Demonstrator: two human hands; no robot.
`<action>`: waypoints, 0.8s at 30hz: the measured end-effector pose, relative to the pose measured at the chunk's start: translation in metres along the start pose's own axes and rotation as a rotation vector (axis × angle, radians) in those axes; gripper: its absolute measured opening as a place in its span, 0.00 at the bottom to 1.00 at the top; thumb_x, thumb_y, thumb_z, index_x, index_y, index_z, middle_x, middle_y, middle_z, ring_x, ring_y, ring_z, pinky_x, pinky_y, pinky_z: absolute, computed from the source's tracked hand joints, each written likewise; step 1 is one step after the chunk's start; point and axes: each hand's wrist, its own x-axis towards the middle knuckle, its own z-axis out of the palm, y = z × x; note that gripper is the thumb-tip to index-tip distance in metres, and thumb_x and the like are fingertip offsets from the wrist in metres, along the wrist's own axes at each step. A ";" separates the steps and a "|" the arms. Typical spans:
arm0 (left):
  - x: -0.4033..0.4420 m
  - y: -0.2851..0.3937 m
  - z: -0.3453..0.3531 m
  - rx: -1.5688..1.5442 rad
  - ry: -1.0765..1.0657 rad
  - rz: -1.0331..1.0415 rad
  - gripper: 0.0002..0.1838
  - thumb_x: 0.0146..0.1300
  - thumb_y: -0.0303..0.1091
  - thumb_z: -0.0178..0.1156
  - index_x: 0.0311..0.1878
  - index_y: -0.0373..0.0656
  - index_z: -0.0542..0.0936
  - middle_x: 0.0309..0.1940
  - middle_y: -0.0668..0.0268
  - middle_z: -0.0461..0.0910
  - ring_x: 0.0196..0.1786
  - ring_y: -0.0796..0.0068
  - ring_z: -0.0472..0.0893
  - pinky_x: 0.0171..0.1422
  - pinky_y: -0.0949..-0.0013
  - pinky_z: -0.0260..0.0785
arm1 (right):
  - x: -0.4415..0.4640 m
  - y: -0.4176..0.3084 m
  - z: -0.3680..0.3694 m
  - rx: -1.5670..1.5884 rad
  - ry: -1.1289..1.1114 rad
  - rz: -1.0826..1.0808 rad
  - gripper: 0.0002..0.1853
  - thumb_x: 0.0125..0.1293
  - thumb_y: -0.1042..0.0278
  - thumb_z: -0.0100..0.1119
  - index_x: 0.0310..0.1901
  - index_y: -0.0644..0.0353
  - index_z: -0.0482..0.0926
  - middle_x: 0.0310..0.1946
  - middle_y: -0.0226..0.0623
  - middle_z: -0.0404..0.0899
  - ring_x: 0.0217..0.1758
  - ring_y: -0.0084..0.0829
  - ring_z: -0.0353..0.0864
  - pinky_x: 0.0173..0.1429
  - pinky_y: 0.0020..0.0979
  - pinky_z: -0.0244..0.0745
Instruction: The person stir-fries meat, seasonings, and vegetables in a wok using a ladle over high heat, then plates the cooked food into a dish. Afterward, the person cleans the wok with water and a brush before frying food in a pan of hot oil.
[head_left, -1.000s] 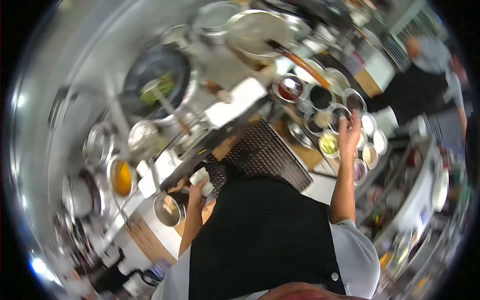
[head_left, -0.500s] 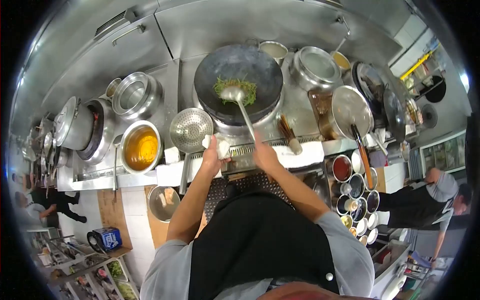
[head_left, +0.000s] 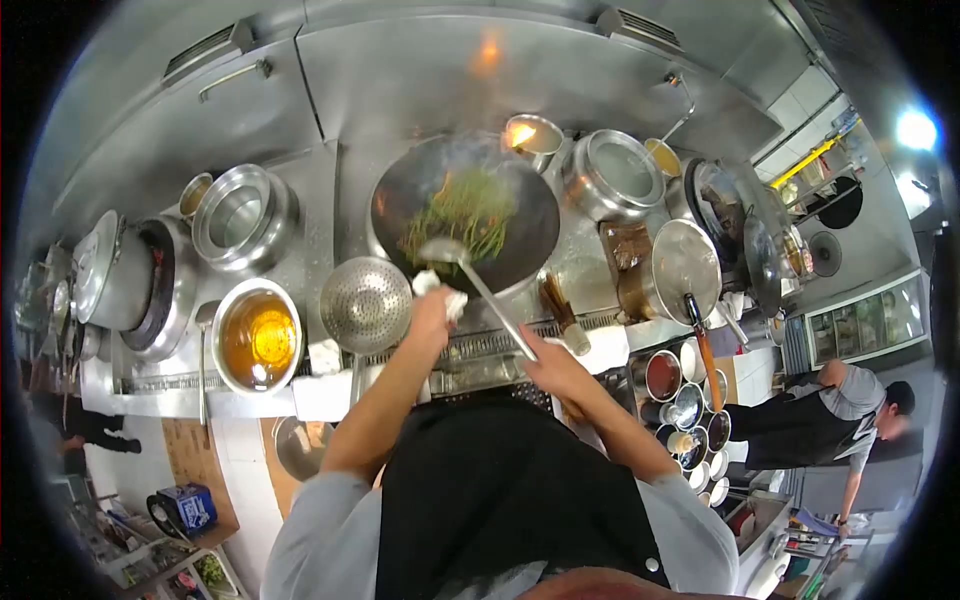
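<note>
My right hand (head_left: 556, 364) is closed around the handle of a metal ladle (head_left: 490, 298). The ladle's bowl is at the near side of a large dark wok (head_left: 535, 215). Long thin green vegetables (head_left: 465, 215) look blurred and spread within the wok, with smoke or steam over them. My left hand (head_left: 430, 314) grips a folded white cloth (head_left: 455, 303) at the wok's near-left rim; the rim under the cloth is hidden. Just left of that hand lies a round perforated strainer (head_left: 366, 303), its handle toward me.
A bowl of amber oil (head_left: 258, 335) stands left, and a bamboo brush (head_left: 562, 312) lies right of the wok. Orange flame light shows at a small pot (head_left: 533, 140) behind. Seasoning containers (head_left: 663, 376) and another person (head_left: 815, 415) are at the right.
My left hand has moved up to the wok's rim with the cloth. The wok tilts, and the vegetables spread upward in a blur. The ladle has drawn back toward me; orange light has appeared.
</note>
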 end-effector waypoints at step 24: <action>-0.006 -0.072 -0.056 -0.097 -0.053 0.235 0.06 0.61 0.27 0.65 0.41 0.39 0.79 0.32 0.64 0.80 0.32 0.69 0.81 0.34 0.63 0.75 | 0.063 0.053 -0.027 -0.043 0.244 0.018 0.41 0.68 0.65 0.63 0.80 0.60 0.58 0.44 0.66 0.84 0.40 0.63 0.85 0.47 0.49 0.80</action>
